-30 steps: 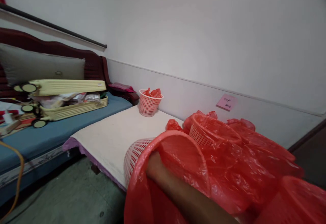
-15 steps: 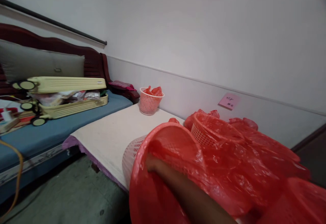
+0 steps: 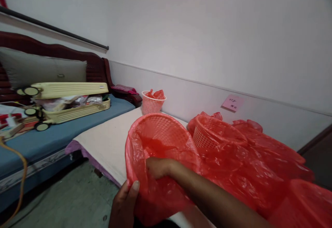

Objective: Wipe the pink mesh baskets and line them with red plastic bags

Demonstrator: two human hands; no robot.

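Observation:
A perforated plastic basket (image 3: 166, 124) lined with a thin red plastic bag (image 3: 137, 145) is tilted toward me at the near edge of the table. The bag is folded over the basket's rim. My left hand (image 3: 125, 202) grips the near left rim, thumb on top of the bag and fingers on the outside. Deep in the basket's mouth is my right hand (image 3: 158, 167), against the red film. Its fingers are hidden in the bag's folds, so their grip does not show.
Several baskets covered in red bags (image 3: 249, 165) crowd the table's right side. A white basket (image 3: 153, 103) holding red film stands at the far end of the white-covered table (image 3: 103, 134). At left, an open yellow suitcase (image 3: 75, 89) lies on a blue bed (image 3: 121, 105).
The basket has swung from leaning left to facing me more, its rim lower. My left hand has come into view on the rim. My right hand shows more of itself inside.

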